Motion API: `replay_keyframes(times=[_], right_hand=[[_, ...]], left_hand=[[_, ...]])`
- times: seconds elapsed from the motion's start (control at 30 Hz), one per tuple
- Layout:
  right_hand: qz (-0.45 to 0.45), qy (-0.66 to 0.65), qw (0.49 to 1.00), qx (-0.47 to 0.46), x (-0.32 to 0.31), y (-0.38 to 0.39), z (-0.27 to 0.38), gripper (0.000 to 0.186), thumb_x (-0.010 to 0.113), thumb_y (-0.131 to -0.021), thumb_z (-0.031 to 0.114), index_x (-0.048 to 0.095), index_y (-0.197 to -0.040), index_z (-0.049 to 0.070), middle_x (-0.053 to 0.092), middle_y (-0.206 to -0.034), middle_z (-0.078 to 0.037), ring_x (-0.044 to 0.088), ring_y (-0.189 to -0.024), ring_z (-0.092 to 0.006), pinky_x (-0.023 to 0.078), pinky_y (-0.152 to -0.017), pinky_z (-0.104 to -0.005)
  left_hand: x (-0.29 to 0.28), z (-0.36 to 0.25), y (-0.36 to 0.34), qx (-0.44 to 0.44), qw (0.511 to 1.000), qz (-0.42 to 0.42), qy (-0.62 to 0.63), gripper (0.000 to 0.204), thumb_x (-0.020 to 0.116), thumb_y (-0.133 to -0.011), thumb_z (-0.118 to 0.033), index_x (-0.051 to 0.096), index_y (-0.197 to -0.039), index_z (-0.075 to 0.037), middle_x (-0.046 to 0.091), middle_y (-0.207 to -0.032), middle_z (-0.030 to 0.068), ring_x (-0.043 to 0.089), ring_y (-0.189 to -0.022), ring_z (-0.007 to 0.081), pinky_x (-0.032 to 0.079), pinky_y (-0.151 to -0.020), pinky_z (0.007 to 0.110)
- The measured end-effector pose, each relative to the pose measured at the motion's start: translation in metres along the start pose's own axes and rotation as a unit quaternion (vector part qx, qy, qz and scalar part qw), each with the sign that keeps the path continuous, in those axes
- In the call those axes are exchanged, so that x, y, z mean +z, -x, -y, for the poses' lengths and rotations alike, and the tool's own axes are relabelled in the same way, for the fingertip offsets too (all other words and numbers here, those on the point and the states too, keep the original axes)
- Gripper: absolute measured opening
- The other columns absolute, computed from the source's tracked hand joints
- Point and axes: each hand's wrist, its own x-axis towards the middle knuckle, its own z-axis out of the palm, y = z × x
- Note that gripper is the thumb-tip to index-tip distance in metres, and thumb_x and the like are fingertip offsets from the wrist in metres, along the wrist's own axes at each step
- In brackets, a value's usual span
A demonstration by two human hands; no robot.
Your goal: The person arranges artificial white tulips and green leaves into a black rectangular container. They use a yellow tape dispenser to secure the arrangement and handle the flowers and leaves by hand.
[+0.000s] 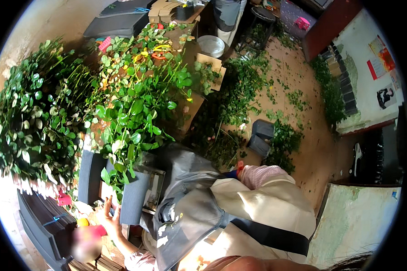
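My left hand [109,222] is at the lower left with its fingers stretched apart, beside a grey corrugated sheet [134,198]. Its fingertips are at the lower end of a leafy green bunch of stems [133,113] lying along the worktable; I see nothing gripped in it. A second grey corrugated sheet [91,176] stands to the left of the bunch. My right arm, in a pink striped sleeve, reaches past my dark apron [185,180]. At its end shows my right hand [233,173], apparently in a blue covering with a red edge, mostly hidden; its fingers cannot be made out.
A big pile of leafy stems [40,104] fills the left side. Stacked grey sheets [54,221] lie below it. Yellow- and orange-handled tools [158,53] rest among the leaves. Cut foliage [233,95] covers the floor, with a white bucket [210,46] and a stool [262,16] beyond.
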Motion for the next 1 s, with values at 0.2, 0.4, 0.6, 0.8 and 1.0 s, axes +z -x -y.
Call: replay_keyframes(times=[0.2,0.4,0.6,0.8,1.0], right_hand=[[0.04,-0.001,0.999,0.034,0.027,0.045,-0.056,0.039,0.056,-0.089,0.035,0.076,-0.103,0.004,0.072,-0.101,-0.026,0.071,-0.092,-0.0453,0.055,-0.084,-0.0538],[0.056,0.003,0.996,0.063,0.074,0.086,-0.114,0.04,0.056,-0.089,0.036,0.076,-0.104,0.005,0.073,-0.103,-0.025,0.071,-0.093,-0.045,0.055,-0.084,-0.0537],[0.056,0.052,0.996,0.055,0.127,0.135,-0.171,0.041,0.056,-0.089,0.036,0.076,-0.104,0.005,0.073,-0.104,-0.025,0.071,-0.094,-0.0447,0.055,-0.085,-0.0536],[0.053,0.094,0.993,0.051,0.194,0.182,-0.201,0.041,0.056,-0.088,0.037,0.076,-0.104,0.005,0.073,-0.105,-0.025,0.071,-0.095,-0.0444,0.055,-0.086,-0.0535],[0.038,0.132,0.991,0.002,0.206,0.187,-0.175,0.042,0.056,-0.088,0.038,0.077,-0.105,0.006,0.073,-0.107,-0.024,0.071,-0.096,-0.0441,0.055,-0.087,-0.0535]], left_hand=[[0.009,0.023,0.002,0.067,0.997,-0.002,0.04,0.063,0.067,-0.085,0.014,0.059,-0.142,-0.012,0.059,-0.145,0.0178,0.047,-0.144,0.0307,0.033,-0.12,0.046],[0.017,0.025,-0.003,0.057,0.998,0.01,-0.001,0.054,0.071,-0.085,0.009,0.061,-0.138,-0.002,0.063,-0.142,0.0122,0.043,-0.146,0.0276,0.028,-0.122,0.045],[0.005,0.057,0.031,0.06,0.998,-0.005,-0.008,0.051,0.072,-0.089,-0.004,0.061,-0.138,0.001,0.064,-0.139,0.0135,0.054,-0.136,0.0238,0.038,-0.116,0.038],[0.005,0.036,0.07,0.041,0.999,0.0,-0.027,0.048,0.074,-0.092,-0.013,0.062,-0.138,-0.004,0.065,-0.138,0.0115,0.057,-0.131,0.0216,0.041,-0.113,0.034],[-0.022,0.048,0.088,0.063,0.998,0.018,0.018,0.048,0.076,-0.093,-0.017,0.063,-0.138,-0.005,0.066,-0.136,0.0105,0.057,-0.131,0.0222,0.041,-0.113,0.037]])
